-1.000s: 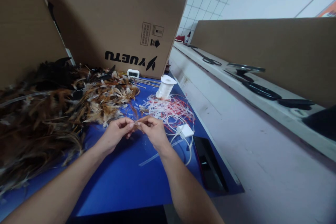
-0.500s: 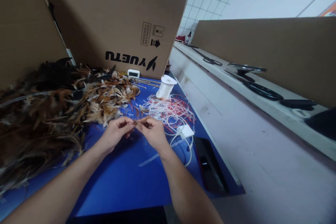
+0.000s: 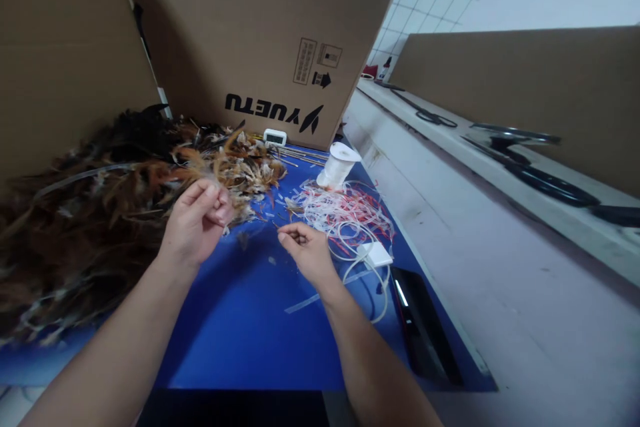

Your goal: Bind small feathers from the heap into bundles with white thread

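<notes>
My left hand [image 3: 196,221] is raised at the near edge of a large heap of brown, black and cream feathers [image 3: 120,193]. Its fingers are closed, and an orange-brown feather [image 3: 225,155] rises from them, partly blurred against the heap. To the right, my right hand [image 3: 311,252] is low over the blue tabletop [image 3: 240,320], thumb and forefinger pinched together. A thin dark tip pokes out of that pinch, too small to name. Small bits of fluff lie on the table between the hands.
Beyond my right hand lie a tangle of white and red strips [image 3: 345,210], a white spool [image 3: 339,165], a white adapter with cable [image 3: 375,255] and a black phone [image 3: 425,323]. Cardboard panels [image 3: 250,27] wall the back. Scissors [image 3: 435,118] rest on the right ledge.
My hands, together at a small brown piece before, have moved apart. The left has gone up and left toward the heap; the right remains low over the table. The view has shifted slightly.
</notes>
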A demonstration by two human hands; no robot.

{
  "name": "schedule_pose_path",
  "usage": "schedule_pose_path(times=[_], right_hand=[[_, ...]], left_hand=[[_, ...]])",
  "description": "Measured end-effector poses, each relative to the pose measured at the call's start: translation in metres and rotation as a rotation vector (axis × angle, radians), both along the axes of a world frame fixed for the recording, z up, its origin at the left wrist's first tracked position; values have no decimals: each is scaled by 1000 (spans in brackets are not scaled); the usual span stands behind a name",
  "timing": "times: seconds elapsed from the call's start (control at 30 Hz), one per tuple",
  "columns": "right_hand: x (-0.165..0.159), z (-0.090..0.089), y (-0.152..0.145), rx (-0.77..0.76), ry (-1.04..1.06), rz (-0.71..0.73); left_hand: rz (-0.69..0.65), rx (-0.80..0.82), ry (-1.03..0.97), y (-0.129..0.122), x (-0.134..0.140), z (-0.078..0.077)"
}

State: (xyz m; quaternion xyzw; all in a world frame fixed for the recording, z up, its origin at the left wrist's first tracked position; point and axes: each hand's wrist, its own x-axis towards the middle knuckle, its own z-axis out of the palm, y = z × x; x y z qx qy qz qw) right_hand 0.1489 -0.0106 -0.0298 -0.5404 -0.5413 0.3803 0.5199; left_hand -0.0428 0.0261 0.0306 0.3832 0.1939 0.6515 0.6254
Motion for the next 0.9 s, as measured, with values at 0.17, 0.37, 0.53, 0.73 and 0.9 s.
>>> schedule_pose_path(times=[0.17,0.37,0.53,0.73,0.9], right_hand=[[-19,-9,0,94,-243,71],[-43,4,13,95,-680,168],[-63,11,27,11,-904,143],[-90,11,49,-85,-888,29],[-104,9,64,-177,-922,40]], left_hand=[[22,20,-144,7,-14,5],[40,30,-157,10,-14,2],[27,22,-162,11,-16,2],[44,35,-179,11,-18,3],[59,3,-177,13,-20,2]])
